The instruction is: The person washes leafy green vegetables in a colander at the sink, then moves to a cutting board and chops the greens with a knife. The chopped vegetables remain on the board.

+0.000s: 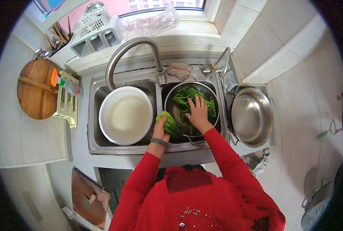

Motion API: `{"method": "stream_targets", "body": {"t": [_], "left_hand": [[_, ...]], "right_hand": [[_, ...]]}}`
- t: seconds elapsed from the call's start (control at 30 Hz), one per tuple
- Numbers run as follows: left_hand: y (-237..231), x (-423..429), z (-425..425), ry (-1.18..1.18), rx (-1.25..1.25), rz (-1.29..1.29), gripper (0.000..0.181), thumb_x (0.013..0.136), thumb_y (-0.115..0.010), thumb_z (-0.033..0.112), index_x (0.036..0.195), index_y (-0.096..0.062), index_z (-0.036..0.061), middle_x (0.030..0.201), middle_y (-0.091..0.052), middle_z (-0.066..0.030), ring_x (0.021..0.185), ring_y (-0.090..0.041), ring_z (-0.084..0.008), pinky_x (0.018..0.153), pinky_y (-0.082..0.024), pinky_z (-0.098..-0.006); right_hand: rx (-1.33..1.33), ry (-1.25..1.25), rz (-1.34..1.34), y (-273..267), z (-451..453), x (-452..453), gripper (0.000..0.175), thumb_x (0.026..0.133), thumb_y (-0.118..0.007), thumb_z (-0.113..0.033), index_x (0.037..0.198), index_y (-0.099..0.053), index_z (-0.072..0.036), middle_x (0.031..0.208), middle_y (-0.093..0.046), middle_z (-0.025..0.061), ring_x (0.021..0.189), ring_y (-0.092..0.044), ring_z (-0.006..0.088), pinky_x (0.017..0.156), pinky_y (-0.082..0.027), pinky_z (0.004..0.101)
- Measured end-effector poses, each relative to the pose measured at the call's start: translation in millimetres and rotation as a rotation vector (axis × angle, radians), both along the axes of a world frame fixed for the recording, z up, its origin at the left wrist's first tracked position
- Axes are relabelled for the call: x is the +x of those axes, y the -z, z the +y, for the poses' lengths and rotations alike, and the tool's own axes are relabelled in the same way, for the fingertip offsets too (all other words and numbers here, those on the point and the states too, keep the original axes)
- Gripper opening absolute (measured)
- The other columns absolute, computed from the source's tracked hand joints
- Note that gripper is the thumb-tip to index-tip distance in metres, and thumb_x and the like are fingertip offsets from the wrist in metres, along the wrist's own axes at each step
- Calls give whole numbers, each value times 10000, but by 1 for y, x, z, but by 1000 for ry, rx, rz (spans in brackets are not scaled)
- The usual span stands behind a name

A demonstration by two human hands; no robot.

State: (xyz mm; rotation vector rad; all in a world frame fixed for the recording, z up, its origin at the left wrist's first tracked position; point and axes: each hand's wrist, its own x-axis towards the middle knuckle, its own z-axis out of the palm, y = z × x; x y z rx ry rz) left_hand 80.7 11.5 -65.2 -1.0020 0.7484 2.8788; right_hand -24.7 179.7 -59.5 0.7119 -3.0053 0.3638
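My left hand (160,130), with a dark band at the wrist, grips a bunch of leafy green vegetables (170,124) over the divider between the two sink basins. In the right basin sits a round metal pan (175,111) with loop handles, holding water and more leafy greens (186,93). My right hand (199,112) lies on those greens with its fingers spread; whether it holds any stems is hard to tell. A white basin (102,115) of cloudy liquid stands in the left sink bowl.
A curved steel faucet (131,43) arches over the left bowl. Right of the sink stands an empty steel pot (248,115). A cloth (179,70) lies behind the pan. At left are a round wooden board (37,92) and a spray bottle (70,86).
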Motion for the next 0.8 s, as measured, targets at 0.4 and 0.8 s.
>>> {"method": "stream_targets", "body": {"t": [0.4,0.8], "left_hand": [[-55,-5,13,-89,86,130,287,865,-595,242,1110,-549,100,1024,-610,-71,955,-575,-233,862,-460,-405],[-86,158,-26,-335,207,285,302,834,-637,226,1095,-549,102,1003,-604,-73,945,-573,-237,867,-462,-410]], "right_hand": [[-497,-22,-13,-46,19,16,568,788,-651,-219,1293,-435,-73,1365,-377,198,1258,-352,367,1025,-297,446],[-1132,-367,-943,-101,-36,160,336,930,-504,-151,1236,-477,-15,1141,-569,48,1061,-516,136,923,-393,268]]}}
